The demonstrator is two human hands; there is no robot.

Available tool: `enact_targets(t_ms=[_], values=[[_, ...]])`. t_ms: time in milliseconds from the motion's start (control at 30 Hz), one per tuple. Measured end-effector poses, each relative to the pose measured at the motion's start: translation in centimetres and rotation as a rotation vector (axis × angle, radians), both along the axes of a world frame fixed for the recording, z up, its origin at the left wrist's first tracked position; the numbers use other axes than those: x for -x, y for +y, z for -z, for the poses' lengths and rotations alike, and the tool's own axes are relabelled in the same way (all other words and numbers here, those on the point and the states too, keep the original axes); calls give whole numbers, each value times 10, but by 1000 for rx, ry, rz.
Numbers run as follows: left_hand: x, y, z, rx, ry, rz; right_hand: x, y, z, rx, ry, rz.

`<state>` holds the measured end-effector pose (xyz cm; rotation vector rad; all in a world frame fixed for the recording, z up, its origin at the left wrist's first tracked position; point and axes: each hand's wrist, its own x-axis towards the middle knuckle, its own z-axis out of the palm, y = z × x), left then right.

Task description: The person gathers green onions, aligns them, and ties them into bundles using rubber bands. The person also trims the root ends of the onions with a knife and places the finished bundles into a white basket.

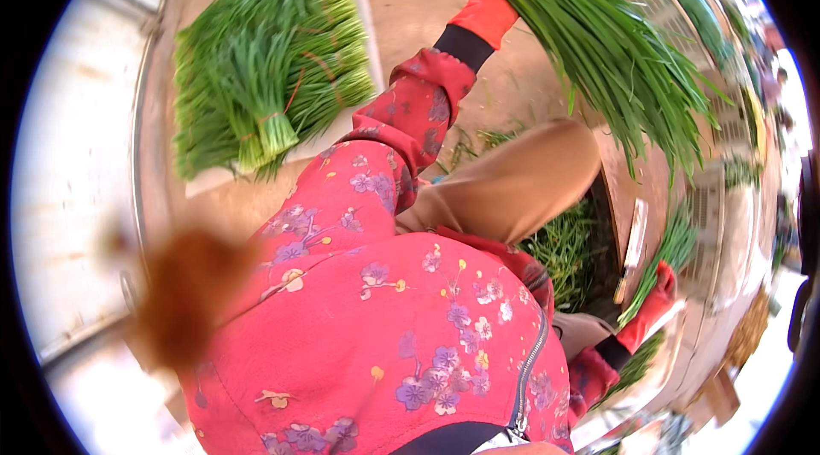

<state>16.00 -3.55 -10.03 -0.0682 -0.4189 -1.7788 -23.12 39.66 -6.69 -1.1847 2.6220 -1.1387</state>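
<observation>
My left hand (490,3), in a red glove, grips a large bunch of long flat green leaves, likely garlic chives (589,38), near its pale stem end; the leaves fan out to the right. Low on the right is my right hand (650,307), also red-gloved, with its fingers closed around a smaller bunch of the same greens (672,240). Beside that bunch, a knife with a pale blade (634,237) lies on a brown board (615,179). Banded bunches (275,128) are piled on a white sheet (378,70) at upper left.
Loose green leaves (564,250) fill a dark space between my legs, and scraps (464,150) litter the ground by my knee (570,147). Plastic crates (705,218) stand at the right, and more greens (640,365) lie below my right hand. A blurred brown object partly blocks the lower left.
</observation>
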Motion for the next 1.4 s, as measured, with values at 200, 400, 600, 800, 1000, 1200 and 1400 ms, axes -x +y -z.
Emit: enact_targets(t_ms=[200,400,600,800,1000,1200,1400], values=[[-97,13,74,-147,14,-151,84,9,61,95,-189,-99],[-202,45,70,-276,-118,-359,117,4,94,-48,-257,-164],[-291,64,-23,-49,-541,-1014,149,12,114,-99,-242,-179],[-282,42,-116,589,-1551,-1503,176,32,132,-235,-171,-164],[-276,-14,-42,1787,-2442,-1154,172,38,130,-170,-271,-154],[-328,63,73,1918,-2643,-330,149,41,100,-152,-214,-112],[-354,106,197,1652,-2701,-154,131,43,83,-85,-252,-53]])
